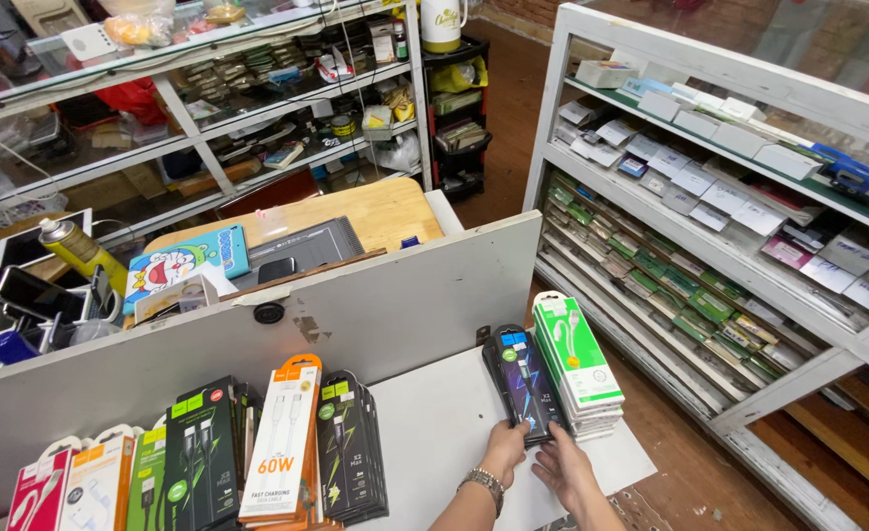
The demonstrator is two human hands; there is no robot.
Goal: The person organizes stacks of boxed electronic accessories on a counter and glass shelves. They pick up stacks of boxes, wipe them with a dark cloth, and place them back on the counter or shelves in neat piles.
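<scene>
The long white shelving unit with glass doors (710,128) stands well off to the right of the hands, its slanted shelves filled with rows of small flat boxes in white, green and pink. Ahead of the hands rises the grey-white board partition (356,305); beyond it sit a pale wooden table (385,211) and a second cluttered glass-fronted shelf (208,98). The hands work on the white tabletop (434,433).

Far to the left of the grip, upright rows of flat cable packages in black, green, orange and white (208,462) lean against the partition. Just to the right of the grip, touching the held pack, stands a tidy stack of white-and-green flat cable packages (577,369).

The left hand (503,447), with a metal bracelet (482,482) at the wrist, and the right hand (562,464) are both closed on the near end of a stack of black flat cable packages with a blue-patterned front (525,379), fingers curled round its lower edge and sides. The stack rests on the tabletop, its far end pointing toward the partition.

These packs look light, stiff cardboard with a glossy, fairly slippery face; as a loose stack they would likely slide apart, so holding both long edges near the bottom, pressing the pile together, seems the soundest hold.
</scene>
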